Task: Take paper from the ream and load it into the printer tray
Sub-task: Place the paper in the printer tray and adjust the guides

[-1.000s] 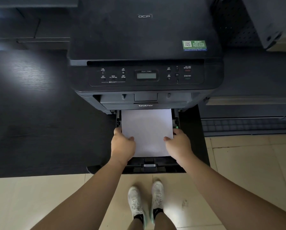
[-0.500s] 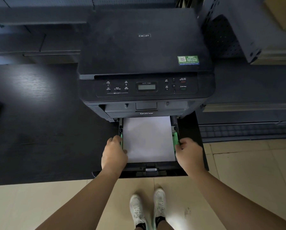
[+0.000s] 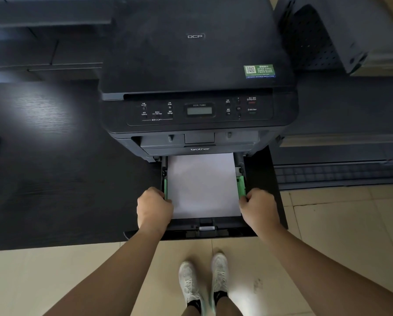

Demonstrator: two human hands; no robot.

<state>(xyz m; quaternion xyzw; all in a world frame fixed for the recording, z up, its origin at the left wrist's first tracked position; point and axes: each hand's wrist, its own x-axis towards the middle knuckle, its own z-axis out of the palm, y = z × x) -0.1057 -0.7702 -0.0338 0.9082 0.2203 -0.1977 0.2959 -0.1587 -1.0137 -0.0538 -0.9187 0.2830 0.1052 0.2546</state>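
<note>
Beige floor tiles [image 3: 341, 236] filled the lower part of the view, and a dark wood-grain desk [image 3: 54, 179] ran across the left and middle. On the desk stood a black printer [image 3: 195, 65], with its control panel [image 3: 200, 110] and small display facing the person. A green sticker [image 3: 259, 71] sat on the right side of the lid.

Below the front face of the printer, the paper tray [image 3: 204, 229] was pulled out toward the person. A stack of white paper [image 3: 202, 185] lay flat inside the tray, between the two green side guides. The far edge of the stack ran under the printer body.

The left hand [image 3: 154, 207] was at the left side of the tray, with its fingers curled against the left green guide [image 3: 165, 188]. The right hand [image 3: 258, 209] was at the right side of the tray, with its fingers curled at the near end of the right green guide [image 3: 241, 184]. The two hands were well apart, with the paper between them. Whether each hand was pinching its guide or only pressing on it could not be determined.

Two white shoes [image 3: 204, 283] showed on the tiles below the tray.
</note>
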